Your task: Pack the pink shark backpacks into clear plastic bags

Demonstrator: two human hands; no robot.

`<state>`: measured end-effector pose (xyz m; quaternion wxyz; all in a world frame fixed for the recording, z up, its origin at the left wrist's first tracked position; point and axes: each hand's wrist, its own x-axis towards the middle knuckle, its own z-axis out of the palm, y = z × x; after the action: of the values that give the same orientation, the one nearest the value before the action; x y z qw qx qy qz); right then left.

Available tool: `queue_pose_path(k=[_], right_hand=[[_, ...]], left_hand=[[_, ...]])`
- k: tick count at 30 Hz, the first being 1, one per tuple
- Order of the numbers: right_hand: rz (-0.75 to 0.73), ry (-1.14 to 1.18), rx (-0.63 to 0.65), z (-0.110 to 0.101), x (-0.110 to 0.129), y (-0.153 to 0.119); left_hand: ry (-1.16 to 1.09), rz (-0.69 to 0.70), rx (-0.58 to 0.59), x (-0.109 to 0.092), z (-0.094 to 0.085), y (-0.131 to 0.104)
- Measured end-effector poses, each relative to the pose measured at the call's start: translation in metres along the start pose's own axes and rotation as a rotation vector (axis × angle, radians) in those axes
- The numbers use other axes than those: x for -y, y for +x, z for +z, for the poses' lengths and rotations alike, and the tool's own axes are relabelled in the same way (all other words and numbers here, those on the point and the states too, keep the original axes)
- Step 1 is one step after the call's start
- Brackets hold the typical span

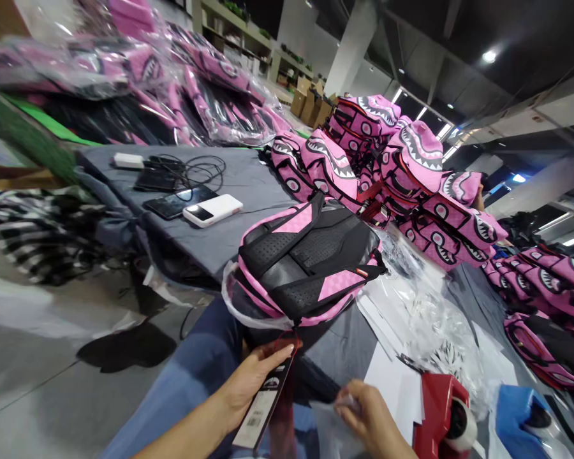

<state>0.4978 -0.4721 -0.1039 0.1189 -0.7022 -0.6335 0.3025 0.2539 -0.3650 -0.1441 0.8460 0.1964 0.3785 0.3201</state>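
Note:
A pink and black backpack [310, 255] lies with its padded straps facing up at the table's near edge. Just below it, my left hand [253, 376] is closed on a black and white hang tag [266, 401] with a barcode. A thin red cord runs by the tag's top at the fingertips. My right hand [370, 414], apart from the backpack, has its fingers pinched at the edge of a small clear plastic bag [328, 424]. Some of the bag is out of frame, and the right fingers are slightly blurred.
Stacked pink shark-mouth backpacks [411, 166] rise behind. Plastic-wrapped backpacks [196, 83] are piled at the left. A white power bank [213, 210], phones and cables lie on the table [253, 172]. Clear bags [435, 325], a red tape dispenser [435, 408] and a blue one [516, 414] are rightward.

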Motion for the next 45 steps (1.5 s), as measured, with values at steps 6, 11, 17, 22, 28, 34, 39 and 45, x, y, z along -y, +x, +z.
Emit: queue_pose_path(k=[6, 11, 17, 22, 28, 34, 39, 45], right_hand=[[-0.130, 0.170, -0.146, 0.007, 0.060, 0.094], [-0.157, 0.381, -0.113, 0.016, 0.076, 0.115], [-0.115, 0.538, -0.255, 0.020, 0.083, 0.107], [-0.027, 0.488, -0.324, 0.033, 0.089, 0.104], [-0.090, 0.441, -0.339, 0.031, 0.094, 0.107], [-0.106, 0.459, -0.297, 0.026, 0.091, 0.108], [-0.152, 0.515, -0.217, 0.019, 0.077, 0.103], [-0.132, 0.462, -0.401, 0.022, 0.059, 0.093]], left_hand=[[0.622, 0.345, 0.033, -0.016, -0.017, -0.011], [1.434, 1.046, -0.043, 0.018, -0.016, 0.003], [1.739, 1.406, -0.257, 0.038, 0.012, 0.009], [1.266, 1.353, -0.180, 0.045, -0.006, 0.013], [0.189, 0.630, -0.340, 0.035, -0.023, 0.023], [-0.221, 0.276, -0.081, 0.017, 0.007, 0.031], [-0.082, 0.409, -0.190, 0.011, 0.005, 0.030], [0.070, 0.494, -0.238, 0.006, -0.001, 0.027]])
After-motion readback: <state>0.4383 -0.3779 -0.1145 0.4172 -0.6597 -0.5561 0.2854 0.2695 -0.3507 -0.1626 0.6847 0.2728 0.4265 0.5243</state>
